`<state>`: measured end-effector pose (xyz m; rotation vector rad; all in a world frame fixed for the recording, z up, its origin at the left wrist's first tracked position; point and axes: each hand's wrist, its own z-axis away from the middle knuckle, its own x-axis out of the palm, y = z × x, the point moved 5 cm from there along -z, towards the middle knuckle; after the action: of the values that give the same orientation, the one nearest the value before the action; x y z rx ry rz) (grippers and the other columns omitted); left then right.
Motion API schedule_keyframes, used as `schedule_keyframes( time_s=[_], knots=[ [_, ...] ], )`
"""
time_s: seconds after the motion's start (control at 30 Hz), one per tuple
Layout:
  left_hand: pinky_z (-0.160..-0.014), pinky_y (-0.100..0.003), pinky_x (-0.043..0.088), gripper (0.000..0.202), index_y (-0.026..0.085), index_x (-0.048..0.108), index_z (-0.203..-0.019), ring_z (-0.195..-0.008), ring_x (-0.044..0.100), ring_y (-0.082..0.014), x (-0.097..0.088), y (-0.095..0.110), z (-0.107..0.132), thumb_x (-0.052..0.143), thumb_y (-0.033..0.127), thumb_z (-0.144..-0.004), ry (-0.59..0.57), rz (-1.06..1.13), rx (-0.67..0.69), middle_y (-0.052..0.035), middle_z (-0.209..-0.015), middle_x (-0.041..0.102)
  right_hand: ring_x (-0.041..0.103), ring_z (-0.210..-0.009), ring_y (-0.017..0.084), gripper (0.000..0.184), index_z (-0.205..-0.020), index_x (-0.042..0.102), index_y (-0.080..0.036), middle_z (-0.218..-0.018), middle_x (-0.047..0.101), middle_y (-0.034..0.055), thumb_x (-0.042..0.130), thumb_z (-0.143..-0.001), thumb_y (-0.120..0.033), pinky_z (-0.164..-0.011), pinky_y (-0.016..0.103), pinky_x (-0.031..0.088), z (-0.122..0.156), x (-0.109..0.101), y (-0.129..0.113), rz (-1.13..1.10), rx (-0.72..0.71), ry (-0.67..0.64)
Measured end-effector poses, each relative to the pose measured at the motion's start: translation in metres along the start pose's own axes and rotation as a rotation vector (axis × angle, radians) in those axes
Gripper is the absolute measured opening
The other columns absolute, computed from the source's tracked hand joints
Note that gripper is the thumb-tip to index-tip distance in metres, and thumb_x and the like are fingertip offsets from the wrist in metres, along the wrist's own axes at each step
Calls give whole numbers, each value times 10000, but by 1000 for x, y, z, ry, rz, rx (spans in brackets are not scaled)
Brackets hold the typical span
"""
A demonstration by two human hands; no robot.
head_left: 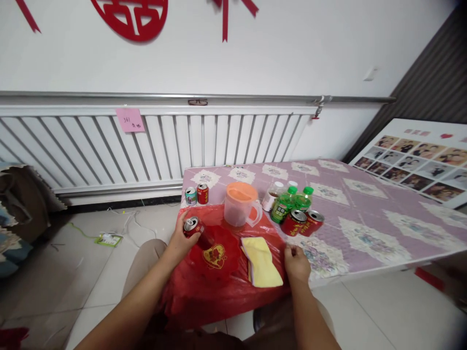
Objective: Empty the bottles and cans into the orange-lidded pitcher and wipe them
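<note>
My left hand is wrapped around a red drink can, whose opened top faces up, at the left of a red tray with a gold heart design. My right hand rests with curled fingers at the right edge of the red plastic sheet; I see nothing in it. Between the hands lies a folded yellow cloth. Behind it stands a clear pitcher with an orange lid, its handle to the right.
A green-white can and a small red can stand back left. Several bottles, among them a green-capped bottle, cluster right of the pitcher, with two red cans in front. A patterned tablecloth runs right; a radiator stands behind.
</note>
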<state>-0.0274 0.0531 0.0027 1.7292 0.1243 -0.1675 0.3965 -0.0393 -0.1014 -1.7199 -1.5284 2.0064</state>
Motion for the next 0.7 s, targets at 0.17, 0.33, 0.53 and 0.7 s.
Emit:
schedule_keyframes(
  time_s=[0.17, 0.33, 0.53, 0.7],
  knots=[
    [-1061, -421, 466, 851, 168, 340, -1443, -1207, 594, -270, -2, -5, 9, 734, 304, -701, 26, -20, 9, -145, -1363, 537, 581, -709, 210, 215, -865, 689, -189, -800, 698, 83, 526, -854, -328, -665, 308, 377, 2, -1, -1, -20, -13, 10],
    [-1105, -464, 427, 827, 179, 359, -1444, -1237, 573, -286, 8, -17, 10, 726, 288, -711, 21, -122, 46, -141, -1377, 532, 586, -719, 207, 222, -864, 682, -187, -826, 706, 89, 519, -860, -339, -669, 303, 377, 2, 0, -1, -39, -24, 18],
    [-1072, -467, 468, 825, 194, 353, -1452, -1230, 592, -288, 31, -22, 2, 706, 232, -707, -55, -194, 97, -130, -1370, 560, 595, -724, 212, 259, -908, 691, -183, -848, 716, 93, 510, -846, -357, -670, 303, 384, 2, 2, 4, -55, -24, 39],
    [-1150, -505, 390, 826, 172, 377, -1450, -1343, 506, -317, 50, -26, -4, 705, 193, -692, -130, -278, 170, -150, -1441, 524, 607, -720, 218, 268, -879, 692, -194, -833, 721, 93, 515, -828, -388, -656, 303, 398, 2, 2, 8, -60, -24, 46]
  ],
)
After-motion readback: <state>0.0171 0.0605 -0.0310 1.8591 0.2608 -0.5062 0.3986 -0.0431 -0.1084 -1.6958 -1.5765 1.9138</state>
